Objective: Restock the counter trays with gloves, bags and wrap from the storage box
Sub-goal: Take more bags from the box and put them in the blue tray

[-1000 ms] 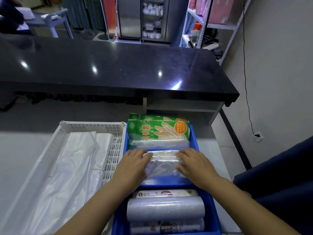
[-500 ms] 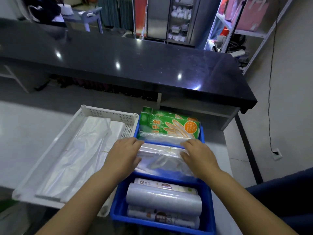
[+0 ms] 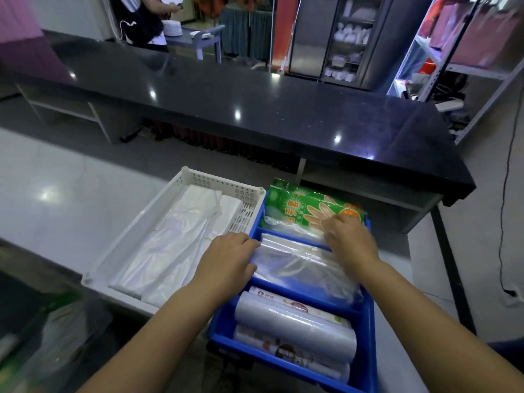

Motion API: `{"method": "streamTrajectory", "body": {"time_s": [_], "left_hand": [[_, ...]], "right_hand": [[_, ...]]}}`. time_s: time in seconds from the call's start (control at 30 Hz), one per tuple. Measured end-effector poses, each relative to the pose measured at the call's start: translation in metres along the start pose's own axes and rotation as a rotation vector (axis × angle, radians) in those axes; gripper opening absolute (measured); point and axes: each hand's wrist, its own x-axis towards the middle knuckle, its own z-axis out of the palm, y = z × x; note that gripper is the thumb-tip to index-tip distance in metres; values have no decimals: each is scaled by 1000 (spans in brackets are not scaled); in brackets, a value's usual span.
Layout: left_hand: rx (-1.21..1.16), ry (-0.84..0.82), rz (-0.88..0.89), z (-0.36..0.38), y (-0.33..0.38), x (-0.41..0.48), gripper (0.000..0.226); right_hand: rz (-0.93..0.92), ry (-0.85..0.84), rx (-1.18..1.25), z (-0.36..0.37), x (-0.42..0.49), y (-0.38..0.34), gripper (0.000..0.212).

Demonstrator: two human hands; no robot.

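The left grip (image 3: 229, 256) pinches the left end of the clear bag stack (image 3: 300, 268), thumb on the near side and fingers over the top. The stack lies between both grips, in the middle compartment of the blue tray (image 3: 367, 330). The right grip (image 3: 350, 241) curls its fingers down at the stack's far right edge, against the green glove pack (image 3: 300, 205) just beyond. Whether it holds anything cannot be told.

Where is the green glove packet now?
Head view: the green glove packet sits in the far compartment of the blue plastic tray, right of the white perforated basket, touched by the right hand.
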Motion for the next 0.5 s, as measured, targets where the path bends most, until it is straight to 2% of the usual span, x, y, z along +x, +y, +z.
{"method": "streamTrajectory", "body": {"time_s": [0.07,0.17,0.27,0.37,0.5], "left_hand": [[-5,3,9,2,3,3,47],[-2,0,27,7,6,6,47],[-6,-7,20,10,4,7,46],[-4,3,-5,11,0,5,45],[-10,3,-23,7,-8,-2,43]], "right_hand": [[39,34,-1,-6,9,7,34],[34,-37,-88,-5,18,18,47],[7,-20,-112,0,18,22,35],[16,-31,-89,1,13,21,41],[16,-19,-72,-4,2,13,32]]}}
